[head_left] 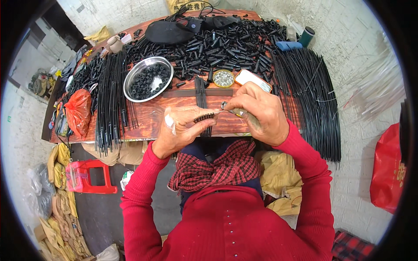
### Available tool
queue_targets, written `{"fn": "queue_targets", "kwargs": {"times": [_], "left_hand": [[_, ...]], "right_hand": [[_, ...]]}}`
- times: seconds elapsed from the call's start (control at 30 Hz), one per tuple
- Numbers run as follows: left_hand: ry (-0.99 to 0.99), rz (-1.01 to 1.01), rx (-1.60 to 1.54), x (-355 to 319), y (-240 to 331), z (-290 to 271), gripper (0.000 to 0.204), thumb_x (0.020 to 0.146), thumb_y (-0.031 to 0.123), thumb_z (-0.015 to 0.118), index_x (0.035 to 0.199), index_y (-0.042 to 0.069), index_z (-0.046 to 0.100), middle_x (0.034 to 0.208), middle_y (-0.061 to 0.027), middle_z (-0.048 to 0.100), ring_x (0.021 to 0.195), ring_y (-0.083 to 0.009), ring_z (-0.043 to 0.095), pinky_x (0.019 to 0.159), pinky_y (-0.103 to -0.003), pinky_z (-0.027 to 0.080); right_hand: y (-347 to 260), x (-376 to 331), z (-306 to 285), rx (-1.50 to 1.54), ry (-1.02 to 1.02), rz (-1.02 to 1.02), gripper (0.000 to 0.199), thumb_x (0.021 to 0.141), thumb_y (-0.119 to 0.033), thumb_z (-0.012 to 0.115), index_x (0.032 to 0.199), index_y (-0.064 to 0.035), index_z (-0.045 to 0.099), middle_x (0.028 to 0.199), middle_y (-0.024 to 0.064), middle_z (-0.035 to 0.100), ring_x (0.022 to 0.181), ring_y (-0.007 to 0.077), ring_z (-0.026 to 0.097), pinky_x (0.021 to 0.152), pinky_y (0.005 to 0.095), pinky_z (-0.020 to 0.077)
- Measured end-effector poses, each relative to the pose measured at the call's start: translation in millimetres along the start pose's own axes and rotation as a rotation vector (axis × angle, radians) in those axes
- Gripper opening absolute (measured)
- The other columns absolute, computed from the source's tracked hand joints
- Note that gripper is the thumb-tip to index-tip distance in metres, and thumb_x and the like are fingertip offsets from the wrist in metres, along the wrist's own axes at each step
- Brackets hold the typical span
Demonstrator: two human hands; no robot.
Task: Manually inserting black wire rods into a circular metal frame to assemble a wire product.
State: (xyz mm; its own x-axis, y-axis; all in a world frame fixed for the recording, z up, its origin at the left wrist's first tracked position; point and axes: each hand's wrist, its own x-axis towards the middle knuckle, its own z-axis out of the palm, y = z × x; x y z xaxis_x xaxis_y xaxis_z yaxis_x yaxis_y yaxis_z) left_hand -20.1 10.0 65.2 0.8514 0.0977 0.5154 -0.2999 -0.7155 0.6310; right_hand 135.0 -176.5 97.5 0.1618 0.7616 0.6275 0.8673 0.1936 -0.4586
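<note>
The left hand [180, 128] is curled shut round a small black ribbed piece [203, 116] — it pokes out toward the middle. The right hand [257, 111] is closed too, fingers pinched on a thin silvery metal bit [226, 106] right at the tip of the black piece. Both hands sit just over the near edge of the wood table [148, 119], w/ a bunch of thin black rods [201, 93] lying under them.

Behind the hands: a small round tin of shiny little parts [223, 78], & next to it a flat box w/ an orange rim and white inside [250, 78]. To the left, a round steel bowl [130, 87] full of black rings. A big heap of short black tubes [226, 45] fills the back of the table. Long black rods lie in piles at the left [109, 95] and the right [311, 95].

Bags — an orange-red plastic bag [78, 111] on the table's left end, a big red bag w/ print [389, 169] by the wall on the far right, and a yellow sack w/ dark letters [185, 5] at the very back. A red plastic stool [93, 176] stands on the floor, left.
</note>
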Motion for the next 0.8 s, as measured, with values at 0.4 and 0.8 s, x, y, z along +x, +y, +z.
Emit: {"fn": "queue_targets", "kwargs": {"times": [0.4,0.8], "left_hand": [[0.010,0.034,-0.035,0.1,-3.7,3.0,0.024,0.081,0.012,0.079,0.102,0.002,0.075,0.083,-0.0134,0.073,0.070,-0.0257,0.069,0.063,-0.033,0.053],[-0.009,0.025,-0.046,0.9,-3.7,4.4,0.023,0.081,0.011,0.080,0.101,0.001,0.075,0.086,-0.0130,0.074,0.072,-0.0256,0.070,0.065,-0.033,0.054]], "right_hand": [[1.8,3.1,3.0,0.181,-0.125,0.019,0.043,0.073,0.014,0.056,0.108,-0.0047,0.071,0.085,0.0105,0.057,0.081,0.0251,0.059,0.071,0.0346,0.0461],[4.2,4.8,1.8,0.158,-0.142,0.008,0.047,0.072,0.016,0.055,0.109,-0.0067,0.073,0.082,0.0103,0.054,0.077,0.0248,0.057,0.067,0.0346,0.0452]]}}
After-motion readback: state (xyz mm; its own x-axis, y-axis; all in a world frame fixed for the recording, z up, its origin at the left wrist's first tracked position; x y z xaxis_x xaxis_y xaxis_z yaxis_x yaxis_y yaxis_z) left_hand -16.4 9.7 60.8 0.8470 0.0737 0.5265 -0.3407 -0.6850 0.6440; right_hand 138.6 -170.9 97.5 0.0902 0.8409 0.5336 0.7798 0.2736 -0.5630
